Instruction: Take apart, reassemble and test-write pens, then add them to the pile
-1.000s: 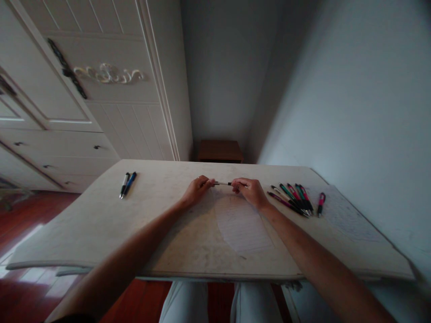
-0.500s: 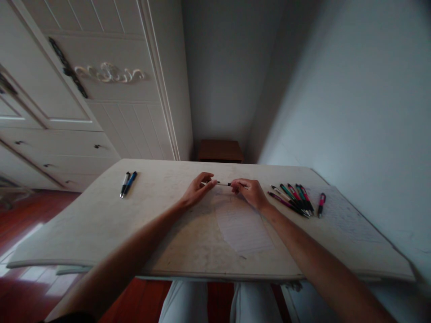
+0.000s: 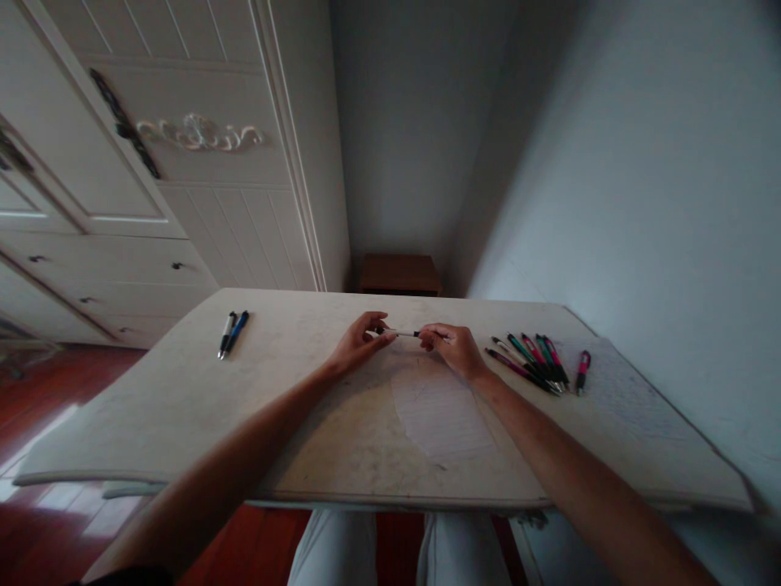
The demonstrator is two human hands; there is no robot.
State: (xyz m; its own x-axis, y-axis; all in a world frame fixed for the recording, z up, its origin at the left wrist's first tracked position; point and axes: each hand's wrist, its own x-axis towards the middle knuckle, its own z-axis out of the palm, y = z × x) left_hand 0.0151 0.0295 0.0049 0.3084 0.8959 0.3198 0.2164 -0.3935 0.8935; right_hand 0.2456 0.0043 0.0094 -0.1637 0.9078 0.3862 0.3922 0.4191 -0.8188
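Observation:
Between my two hands a white pen with black ends lies level, just above the far part of the table. My left hand pinches its left end between thumb and fingers. At the other end, my right hand is closed around the dark part, which the fingers mostly hide. Beneath and in front of the hands is a lined sheet of paper with faint writing.
On the left of the white table lie a white pen and a blue pen. Several coloured pens are fanned out at the right, with a pink-and-black pen beside them on another written sheet. A wall borders the right side.
My left thumb and fingers have shifted slightly along the pen, and more of its white barrel now shows. My right hand has stayed in place.

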